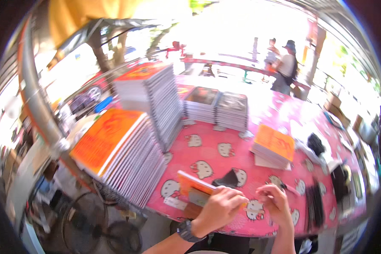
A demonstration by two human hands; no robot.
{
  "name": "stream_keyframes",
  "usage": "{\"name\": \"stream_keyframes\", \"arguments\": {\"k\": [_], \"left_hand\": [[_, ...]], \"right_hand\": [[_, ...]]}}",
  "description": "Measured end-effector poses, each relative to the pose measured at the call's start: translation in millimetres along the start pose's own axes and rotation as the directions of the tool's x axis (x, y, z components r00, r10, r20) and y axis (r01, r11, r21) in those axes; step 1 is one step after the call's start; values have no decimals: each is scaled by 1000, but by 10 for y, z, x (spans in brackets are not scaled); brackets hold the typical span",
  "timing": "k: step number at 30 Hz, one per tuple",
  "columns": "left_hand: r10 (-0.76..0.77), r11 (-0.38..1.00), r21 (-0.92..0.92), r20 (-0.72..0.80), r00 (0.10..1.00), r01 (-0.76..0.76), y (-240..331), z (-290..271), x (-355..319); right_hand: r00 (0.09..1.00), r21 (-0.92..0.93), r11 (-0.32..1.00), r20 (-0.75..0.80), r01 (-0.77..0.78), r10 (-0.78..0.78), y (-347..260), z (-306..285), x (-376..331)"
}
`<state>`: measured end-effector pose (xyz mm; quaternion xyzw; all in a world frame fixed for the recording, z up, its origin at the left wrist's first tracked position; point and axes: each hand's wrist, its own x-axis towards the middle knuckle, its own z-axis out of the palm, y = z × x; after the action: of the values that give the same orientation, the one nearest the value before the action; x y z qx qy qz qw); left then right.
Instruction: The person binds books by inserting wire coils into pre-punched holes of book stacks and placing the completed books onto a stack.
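My left hand, with a dark watch on its wrist, is closed on the near end of an orange-covered book. The book is tilted up on its edge above the table, and a grey and brown part shows below its cover. To the right, my right hand is raised with fingers curled together toward the thumb. Whatever it pinches, if anything, is too small and blurred to name. A dark grey wedge-shaped piece lies just beyond my left hand.
A pink cartoon-patterned cloth covers the table. Orange-topped book stacks stand at left, one low and one tall. Shorter dark-topped stacks sit behind; a small orange stack and black strips lie right. Two people stand far off.
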<state>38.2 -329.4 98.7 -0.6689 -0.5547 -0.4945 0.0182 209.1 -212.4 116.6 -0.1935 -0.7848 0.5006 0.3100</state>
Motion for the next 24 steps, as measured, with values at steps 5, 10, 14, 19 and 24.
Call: {"name": "stream_keyframes", "arguments": {"k": [5, 10, 14, 19, 24], "left_hand": [[61, 998, 2, 71, 996, -62, 94, 118, 169], [41, 999, 29, 30, 999, -42, 82, 98, 130], [43, 999, 29, 11, 999, -44, 52, 140, 126], [24, 998, 54, -2, 1000, -24, 74, 121, 99], [34, 998, 56, -12, 999, -33, 63, 111, 69]], "right_hand": [[991, -256, 957, 45, 137, -130, -162, -126, -86], [996, -164, 984, 72, 63, -52, -115, -99, -67], [992, -124, 990, 118, 62, -47, -4, -102, -83], [991, 45, 998, 131, 32, -37, 27, -84, -46], [981, -11, 998, 185, 60, -57, -13, -90, 30]]}}
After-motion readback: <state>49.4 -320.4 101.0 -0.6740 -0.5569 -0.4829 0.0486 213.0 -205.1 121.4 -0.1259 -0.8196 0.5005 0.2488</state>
